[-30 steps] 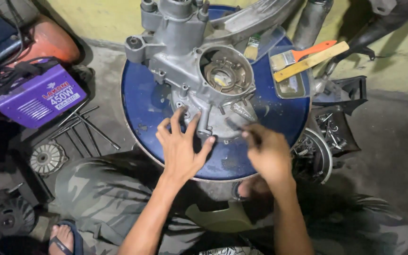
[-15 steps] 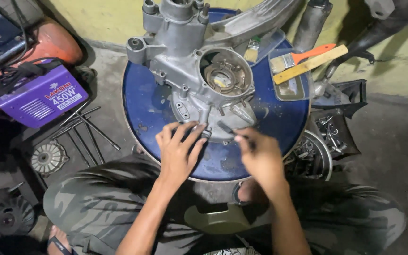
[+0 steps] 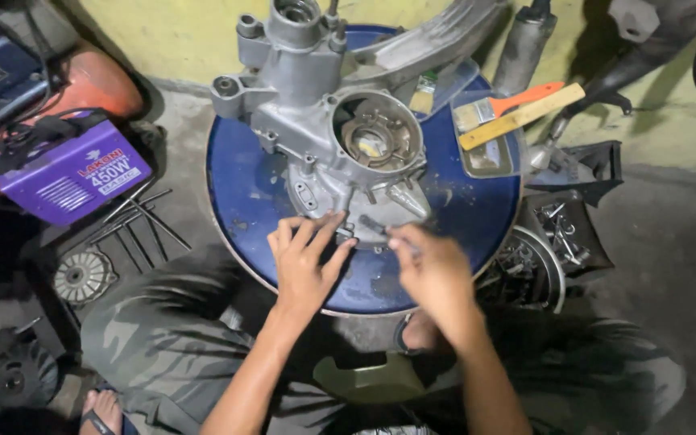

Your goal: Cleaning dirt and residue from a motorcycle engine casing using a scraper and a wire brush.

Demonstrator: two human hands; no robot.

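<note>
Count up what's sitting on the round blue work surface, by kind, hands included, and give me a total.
Grey metal engine casing: 1
Paintbrushes, one orange-handled, one wood-handled, one small: 3
Clear tray: 1
Hands, left hand and right hand: 2
Total: 7, all over the blue round surface.

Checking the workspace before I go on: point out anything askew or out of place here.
The two paintbrushes lie across a tray that juts over the blue round top's edge. Thin rods lie scattered on the floor. The engine casing under both hands sits steady.
</note>
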